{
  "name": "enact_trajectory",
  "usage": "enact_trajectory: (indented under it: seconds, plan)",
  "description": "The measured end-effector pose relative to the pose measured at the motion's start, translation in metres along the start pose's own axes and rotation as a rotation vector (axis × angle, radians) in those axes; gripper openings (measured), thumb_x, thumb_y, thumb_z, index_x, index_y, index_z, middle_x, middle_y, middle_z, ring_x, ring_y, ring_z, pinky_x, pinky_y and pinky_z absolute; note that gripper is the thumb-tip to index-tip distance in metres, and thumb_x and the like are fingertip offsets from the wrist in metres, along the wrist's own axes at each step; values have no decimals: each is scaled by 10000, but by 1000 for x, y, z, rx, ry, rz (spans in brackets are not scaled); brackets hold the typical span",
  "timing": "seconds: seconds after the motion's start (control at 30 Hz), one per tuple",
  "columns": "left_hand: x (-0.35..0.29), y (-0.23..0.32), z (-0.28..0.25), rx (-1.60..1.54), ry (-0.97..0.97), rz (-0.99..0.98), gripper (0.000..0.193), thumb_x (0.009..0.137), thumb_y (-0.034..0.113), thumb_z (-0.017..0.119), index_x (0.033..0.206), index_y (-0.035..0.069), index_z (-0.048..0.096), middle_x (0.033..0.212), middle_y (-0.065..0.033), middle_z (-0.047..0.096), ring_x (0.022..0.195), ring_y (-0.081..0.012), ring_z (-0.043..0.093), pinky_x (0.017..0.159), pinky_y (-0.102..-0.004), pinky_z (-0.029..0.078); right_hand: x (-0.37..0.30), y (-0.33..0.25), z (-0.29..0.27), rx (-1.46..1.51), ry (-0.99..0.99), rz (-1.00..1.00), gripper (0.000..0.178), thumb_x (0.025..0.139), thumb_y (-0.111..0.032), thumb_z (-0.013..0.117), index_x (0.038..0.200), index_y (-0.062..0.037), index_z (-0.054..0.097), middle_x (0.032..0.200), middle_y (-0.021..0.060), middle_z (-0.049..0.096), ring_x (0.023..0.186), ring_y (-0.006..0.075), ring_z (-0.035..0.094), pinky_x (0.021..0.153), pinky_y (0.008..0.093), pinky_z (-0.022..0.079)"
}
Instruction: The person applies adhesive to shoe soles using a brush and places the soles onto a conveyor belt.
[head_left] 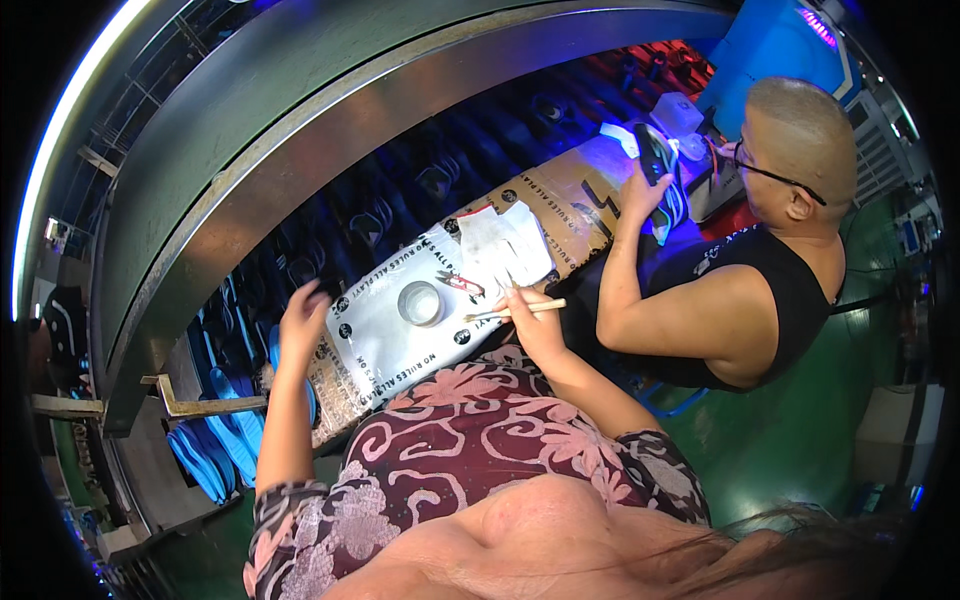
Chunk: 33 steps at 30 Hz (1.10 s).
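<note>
My right hand (535, 322) is closed around a brush with a pale wooden handle (548, 305). Its bristle end lies low over the white printed sheet (385, 345), pointing left. Left of the bristles, a round cup of clear liquid (421, 304) stands on the sheet. Just beyond the brush are small red-handled snips (461, 283). Off the sheet's left edge, my left hand (302, 316) is raised with loosely bent, slightly blurred fingers; I see nothing in it. A white cloth or paper piece (505, 245) lies crumpled beyond my right hand.
Cardboard (560, 195) extends under and past the sheet. Behind it runs a dark rack or conveyor with shoe-like parts, below a heavy metal beam (250, 185). Blue flat pieces (225, 435) are stacked at lower left. At right, a co-worker (720, 290) holds a dark shoe (655, 165).
</note>
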<state>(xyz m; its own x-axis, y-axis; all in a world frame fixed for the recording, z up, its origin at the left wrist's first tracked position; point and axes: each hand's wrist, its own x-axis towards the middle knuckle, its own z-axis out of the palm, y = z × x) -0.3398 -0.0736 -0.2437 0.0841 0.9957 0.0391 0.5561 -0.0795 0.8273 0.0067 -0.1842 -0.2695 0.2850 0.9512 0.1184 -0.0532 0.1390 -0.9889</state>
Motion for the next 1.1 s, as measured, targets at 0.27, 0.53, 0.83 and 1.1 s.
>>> enact_trajectory:
  seconds: [0.27,0.53,0.83,1.1]
  plan:
    - [-141,-150,-72,946,91,-503,474,725,161,586,1145,-25,468,1013,-245,577,892,-385,584,770,-448,477,5,-11,36,68,-170,74,270,909,-196,503,762,-10,633,643,28,572,605,85,513,569,227,416]
    - [-136,-134,-70,754,162,-685,502,752,303,559,1116,-14,423,1039,-270,576,931,-410,572,797,-476,451,-3,-10,29,-81,-144,123,308,922,-225,486,759,-4,625,685,34,593,618,82,506,601,219,408]
    - [-139,-73,-33,-1385,31,-819,156,801,159,599,808,121,448,588,5,428,458,-113,396,407,-219,313,5,-28,30,-132,-176,108,388,932,-276,467,743,24,623,628,31,547,612,82,480,590,216,376]
    - [-136,29,32,-819,84,-348,389,843,58,542,1176,-16,356,971,-150,582,737,-204,631,622,-266,531,10,-34,35,-13,-212,118,358,938,-240,448,759,27,605,656,55,549,627,105,496,615,218,387]
